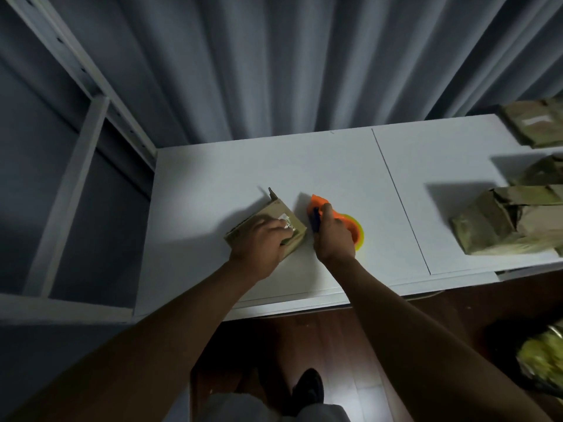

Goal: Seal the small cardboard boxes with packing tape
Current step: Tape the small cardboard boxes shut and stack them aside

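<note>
Cardboard box sits skewed on the desk, one flap raised at its far corner. Left hand grips it; right hand clutches the orange tape dispenser just beside.

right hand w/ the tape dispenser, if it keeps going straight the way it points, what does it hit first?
Likely nothing on the table: the right hand points the orange tape dispenser up-left, past the small cardboard box, over bare white table toward the curtain. Depth unclear.
</note>
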